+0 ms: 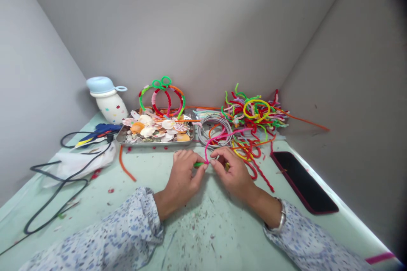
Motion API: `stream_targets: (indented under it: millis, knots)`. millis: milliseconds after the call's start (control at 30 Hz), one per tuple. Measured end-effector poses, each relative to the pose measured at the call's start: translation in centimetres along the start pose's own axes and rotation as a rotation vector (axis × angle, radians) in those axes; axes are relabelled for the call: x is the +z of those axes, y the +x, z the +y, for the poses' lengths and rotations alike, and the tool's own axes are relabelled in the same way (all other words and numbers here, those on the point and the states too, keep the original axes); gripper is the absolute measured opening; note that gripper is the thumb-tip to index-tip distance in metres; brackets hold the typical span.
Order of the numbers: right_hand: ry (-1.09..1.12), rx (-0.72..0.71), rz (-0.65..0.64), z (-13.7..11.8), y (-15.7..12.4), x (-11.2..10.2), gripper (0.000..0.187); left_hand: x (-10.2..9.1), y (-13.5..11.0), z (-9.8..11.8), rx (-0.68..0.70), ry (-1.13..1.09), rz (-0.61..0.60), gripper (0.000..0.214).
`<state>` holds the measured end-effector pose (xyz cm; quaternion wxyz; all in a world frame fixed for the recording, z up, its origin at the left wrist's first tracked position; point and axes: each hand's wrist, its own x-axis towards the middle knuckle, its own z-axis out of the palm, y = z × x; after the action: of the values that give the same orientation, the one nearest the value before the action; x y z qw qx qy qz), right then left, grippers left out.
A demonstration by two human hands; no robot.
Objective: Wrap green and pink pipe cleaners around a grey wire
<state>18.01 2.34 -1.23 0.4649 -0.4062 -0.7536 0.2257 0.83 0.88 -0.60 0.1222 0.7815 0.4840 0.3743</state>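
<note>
My left hand (186,173) pinches a short green pipe cleaner (199,164) between thumb and forefinger. Bright pink pipe cleaner (207,149) is wrapped at the green one's tip; its long free part arches up and away to the right, above my right hand. Thumb and forefinger of my right hand (231,172) close at the pink wrap, facing the left fingertips. Exactly how much of the pink strand they grip is partly hidden. Just beyond both hands lies a coil of grey wire (215,132).
Behind the left hand, a metal tray (152,144) holds shells, with pipe-cleaner rings (161,93) standing at its back. A colourful pipe-cleaner heap (254,112) is at back right. A phone (303,182) lies right; a bottle (111,103), pliers (98,132) and black cable (57,182) are left.
</note>
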Motion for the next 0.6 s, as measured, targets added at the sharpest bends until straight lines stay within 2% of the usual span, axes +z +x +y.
stream_targets:
  millis: [167, 300, 600]
  knots:
    - [-0.035, -0.169, -0.001, -0.14, -0.15, -0.01, 0.017, -0.17, 0.06, 0.14, -0.033, -0.046, 0.033, 0.010]
    - [-0.064, -0.199, -0.035, 0.24, -0.24, 0.08, 0.022, -0.36, 0.10, 0.28, -0.004, -0.074, 0.035, 0.009]
    - [-0.119, -0.238, -0.008, 0.52, -0.09, 0.03, 0.015, -0.42, 0.03, 0.26, 0.026, -0.084, 0.016, 0.012]
